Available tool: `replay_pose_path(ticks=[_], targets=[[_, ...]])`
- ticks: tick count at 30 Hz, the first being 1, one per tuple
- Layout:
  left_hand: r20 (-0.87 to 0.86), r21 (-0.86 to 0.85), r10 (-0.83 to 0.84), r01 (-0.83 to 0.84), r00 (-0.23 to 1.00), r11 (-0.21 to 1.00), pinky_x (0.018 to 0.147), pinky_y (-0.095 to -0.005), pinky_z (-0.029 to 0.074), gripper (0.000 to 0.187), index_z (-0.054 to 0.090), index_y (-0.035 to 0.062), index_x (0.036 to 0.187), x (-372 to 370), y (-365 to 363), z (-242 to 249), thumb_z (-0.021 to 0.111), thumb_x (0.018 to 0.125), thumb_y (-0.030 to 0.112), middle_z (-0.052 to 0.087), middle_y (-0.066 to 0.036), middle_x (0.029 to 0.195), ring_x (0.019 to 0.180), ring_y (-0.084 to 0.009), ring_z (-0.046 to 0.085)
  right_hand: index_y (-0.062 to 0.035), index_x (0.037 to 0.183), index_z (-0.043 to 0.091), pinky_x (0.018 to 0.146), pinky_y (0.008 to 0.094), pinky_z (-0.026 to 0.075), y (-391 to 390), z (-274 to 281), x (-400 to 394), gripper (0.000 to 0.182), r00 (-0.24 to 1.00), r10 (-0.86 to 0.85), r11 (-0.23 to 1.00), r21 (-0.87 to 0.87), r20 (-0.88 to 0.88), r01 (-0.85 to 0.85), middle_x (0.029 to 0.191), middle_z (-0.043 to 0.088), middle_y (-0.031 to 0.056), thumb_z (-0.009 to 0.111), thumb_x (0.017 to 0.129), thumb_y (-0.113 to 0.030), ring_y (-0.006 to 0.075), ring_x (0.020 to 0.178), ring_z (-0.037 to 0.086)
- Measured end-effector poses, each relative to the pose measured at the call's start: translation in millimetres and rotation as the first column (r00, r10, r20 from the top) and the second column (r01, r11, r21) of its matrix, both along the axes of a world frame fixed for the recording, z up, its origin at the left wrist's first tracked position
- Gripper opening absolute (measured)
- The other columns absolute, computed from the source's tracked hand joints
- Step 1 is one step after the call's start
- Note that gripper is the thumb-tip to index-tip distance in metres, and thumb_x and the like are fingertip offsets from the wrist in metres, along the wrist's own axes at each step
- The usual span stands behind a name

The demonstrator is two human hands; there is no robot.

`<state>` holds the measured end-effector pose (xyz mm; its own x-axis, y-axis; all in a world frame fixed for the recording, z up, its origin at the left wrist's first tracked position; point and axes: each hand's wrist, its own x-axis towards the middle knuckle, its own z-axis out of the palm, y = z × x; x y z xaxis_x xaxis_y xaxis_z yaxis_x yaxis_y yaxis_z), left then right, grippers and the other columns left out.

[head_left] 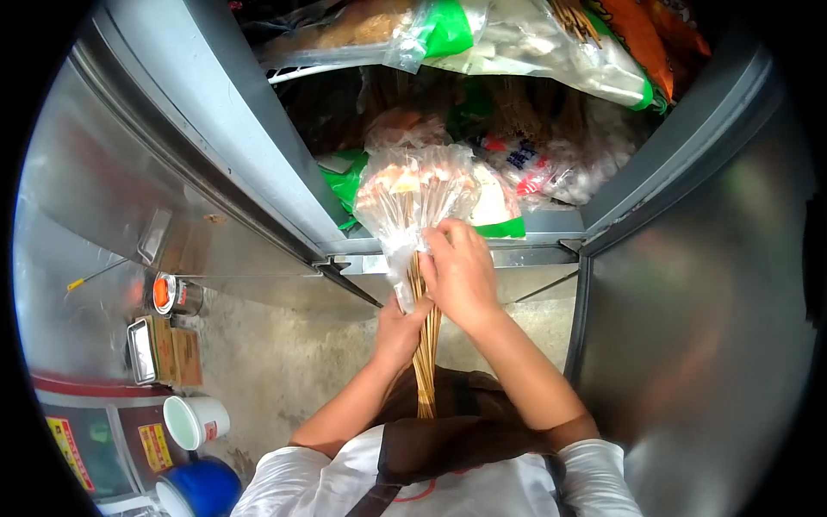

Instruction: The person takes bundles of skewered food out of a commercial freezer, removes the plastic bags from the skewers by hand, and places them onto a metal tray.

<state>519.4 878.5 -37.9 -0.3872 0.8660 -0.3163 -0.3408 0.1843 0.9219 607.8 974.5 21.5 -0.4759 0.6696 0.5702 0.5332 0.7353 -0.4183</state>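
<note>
A clear plastic bag (413, 194) covers the upper ends of a bundle of wooden skewers (426, 362), whose bare sticks point down toward the apron. My left hand (399, 332) is wrapped round the sticks just below the bag, closed on them. Higher up, my right hand (461, 271) pinches the gathered plastic at the bag's neck, its fingers closed beside the sticks. The bag's top rests at the front of a lower compartment in an open metal cabinet. What the skewers carry is partly blurred by the plastic.
Bagged goods (534, 52) lie on the shelf above, and more bags (551, 168) fill the lower compartment. Metal doors stand open at the left (95, 198) and right (689, 319). At lower left are a white bucket (211, 420), cardboard boxes (184, 356), a can (185, 295) and a blue container (211, 489).
</note>
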Motion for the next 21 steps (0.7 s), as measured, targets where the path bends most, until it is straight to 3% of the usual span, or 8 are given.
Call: replay_pose_path(ticks=[7,8,9,12,15,16,18,21], targets=[[0.172,-0.029,0.056,-0.052,0.983,0.998,0.055,-0.0254,0.047,0.027,0.056,0.001,0.101,3,-2,11,0.067,0.085,0.02,0.06,-0.005,0.082,0.062,-0.0106,0.057,-0.0027,0.095,0.056,0.06,0.0357,0.049,33,-31,41,0.018,0.968,-0.123,0.989,0.056,-0.221,0.139,0.094,0.056,0.0139,0.06,0.077,-0.006,0.0269,0.072,0.06],[0.176,-0.031,0.053,-0.049,0.983,0.998,0.055,-0.0254,0.047,0.027,0.056,0.001,0.101,2,-4,11,0.067,0.085,0.02,0.06,-0.005,0.082,0.062,-0.0106,0.057,-0.0022,0.095,0.056,0.057,0.035,0.05,43,-44,51,0.016,0.823,-0.299,0.926,-0.357,-0.483,0.126,0.092,0.057,0.0127,0.057,0.079,-0.007,0.024,0.069,0.06],[0.183,-0.04,0.046,-0.039,0.982,0.998,0.055,-0.0255,0.047,0.027,0.056,0.0011,0.102,2,-4,13,0.066,0.086,0.021,0.06,-0.005,0.082,0.063,-0.0109,0.057,-0.0017,0.094,0.055,0.055,0.0343,0.05,45,-45,54,0.014,0.593,-0.539,0.725,-0.687,-0.599,-0.035,0.09,0.058,0.0114,0.055,0.081,-0.007,0.021,0.065,0.061],[0.201,-0.016,0.055,-0.053,0.978,0.998,0.058,-0.0255,0.048,0.029,0.056,0.0011,0.104,5,0,15,0.064,0.088,0.025,0.061,-0.004,0.084,0.068,-0.0109,0.057,-0.0004,0.096,0.054,0.054,0.0305,0.051,39,-46,59,0.017,0.508,-0.626,0.522,-0.802,-0.592,-0.291,0.086,0.06,0.0103,0.054,0.087,-0.015,0.017,0.065,0.062],[0.14,-0.01,0.036,-0.035,0.989,0.999,0.063,-0.0251,0.048,0.032,0.056,0.0009,0.107,1,2,13,0.061,0.09,0.028,0.061,-0.005,0.087,0.073,-0.0102,0.057,-0.0013,0.114,0.052,0.066,0.0325,0.051,18,-62,66,0.039,0.989,0.003,0.128,-0.98,-0.15,-0.149,0.098,0.062,0.0121,0.059,0.089,-0.031,0.0178,0.076,0.063],[0.063,-0.031,-0.002,0.004,0.998,1.0,0.066,-0.0248,0.048,0.034,0.056,0.0007,0.108,-2,4,11,0.06,0.091,0.03,0.062,-0.005,0.09,0.076,-0.0096,0.057,-0.0013,0.114,0.052,0.066,0.0325,0.051,6,-70,67,0.039,0.988,-0.003,0.129,-0.98,-0.154,-0.152,0.098,0.062,0.0121,0.059,0.089,-0.031,0.0178,0.076,0.063],[0.036,-0.035,-0.023,0.025,0.999,0.999,0.069,-0.0256,0.047,0.035,0.056,-0.0001,0.109,-6,7,7,0.058,0.092,0.03,0.062,-0.006,0.091,0.078,-0.0104,0.057,-0.003,0.116,0.053,0.082,0.0353,0.047,-16,-83,63,0.041,0.841,-0.095,-0.29,-0.793,-0.532,-0.535,0.103,0.062,0.008,0.061,0.088,-0.032,0.0164,0.09,0.06],[-0.154,-0.032,-0.029,0.024,0.988,0.999,0.073,-0.0277,0.047,0.036,0.056,-0.0013,0.11,-6,4,9,0.055,0.093,0.03,0.063,-0.008,0.094,0.081,-0.013,0.058,-0.0043,0.115,0.057,0.092,0.033,0.04,-29,-65,33,0.041,0.704,-0.376,-0.026,-0.753,-0.602,-0.658,0.106,0.062,0.0045,0.066,0.085,-0.03,0.0142,0.101,0.055]])
